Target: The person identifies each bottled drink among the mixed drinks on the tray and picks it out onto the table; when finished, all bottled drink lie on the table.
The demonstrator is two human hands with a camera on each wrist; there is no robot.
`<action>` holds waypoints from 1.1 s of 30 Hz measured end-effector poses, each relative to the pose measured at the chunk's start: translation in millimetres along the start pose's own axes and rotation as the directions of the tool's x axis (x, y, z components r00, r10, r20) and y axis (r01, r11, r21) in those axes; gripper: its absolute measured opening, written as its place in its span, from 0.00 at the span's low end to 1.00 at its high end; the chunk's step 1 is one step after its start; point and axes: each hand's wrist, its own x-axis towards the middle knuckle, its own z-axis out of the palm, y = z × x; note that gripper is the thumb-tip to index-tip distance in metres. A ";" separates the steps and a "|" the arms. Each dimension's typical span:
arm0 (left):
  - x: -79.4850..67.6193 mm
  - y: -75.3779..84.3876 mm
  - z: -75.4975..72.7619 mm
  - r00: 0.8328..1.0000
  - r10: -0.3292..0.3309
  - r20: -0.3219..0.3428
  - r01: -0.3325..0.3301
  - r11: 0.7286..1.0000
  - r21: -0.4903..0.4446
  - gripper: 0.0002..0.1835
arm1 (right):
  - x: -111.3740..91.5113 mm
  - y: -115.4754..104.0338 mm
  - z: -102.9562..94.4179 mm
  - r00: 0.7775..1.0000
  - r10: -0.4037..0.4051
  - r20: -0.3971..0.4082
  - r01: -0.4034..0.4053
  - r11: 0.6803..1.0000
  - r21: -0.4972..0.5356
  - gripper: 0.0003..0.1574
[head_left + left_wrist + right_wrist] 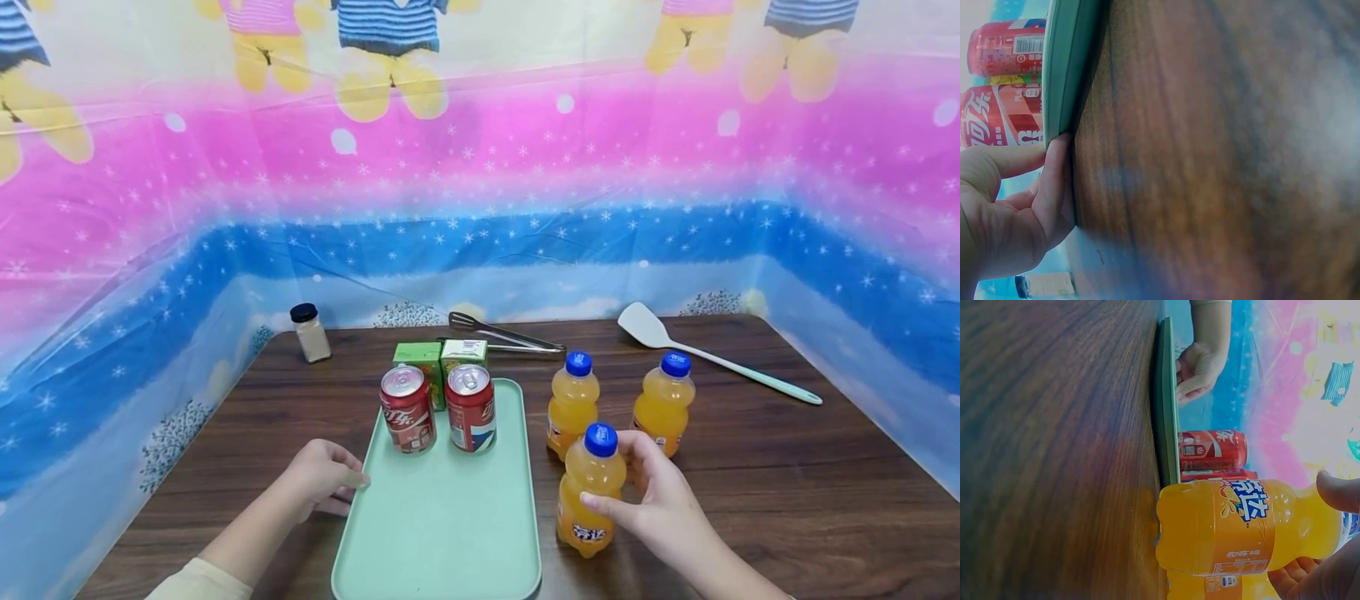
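Observation:
A light green tray [450, 533] lies on the table, and my left hand [326, 477] pinches its left rim. In the left wrist view the thumb is at the rim's upper side and a finger [1054, 181] at its underside. Two red soda cans [408, 412] stand at the tray's far end, before a green carton [420, 357] and a white-topped carton [465, 350]. To the tray's right, my right hand [660, 500] grips an orange soda bottle [588, 508] with a blue cap, held upright. Whether its base touches the table I cannot tell.
Two more orange soda bottles [572, 400] [666, 400] stand just behind the held one. A white spatula [705, 354] lies at the back right, tongs [502, 333] at the back middle. At the back left stands a black-capped jar [311, 337]. A printed cloth surrounds the wooden table [787, 492].

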 end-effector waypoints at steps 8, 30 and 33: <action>0.2 -0.2 0.5 1.000 0.008 0.004 -0.008 1.000 0.000 0.10 | -0.7 1.3 0.1 1.000 -0.021 0.007 0.021 1.000 -0.002 0.35; 2.0 -1.9 0.7 1.000 0.012 -0.002 -0.012 1.000 0.007 0.10 | -5.7 2.9 1.0 0.996 -0.080 0.028 0.080 0.997 -0.002 0.34; 1.6 -1.6 0.6 1.000 0.015 0.001 -0.015 1.000 0.007 0.10 | -6.2 2.1 1.2 0.997 -0.076 0.030 0.076 0.997 -0.003 0.35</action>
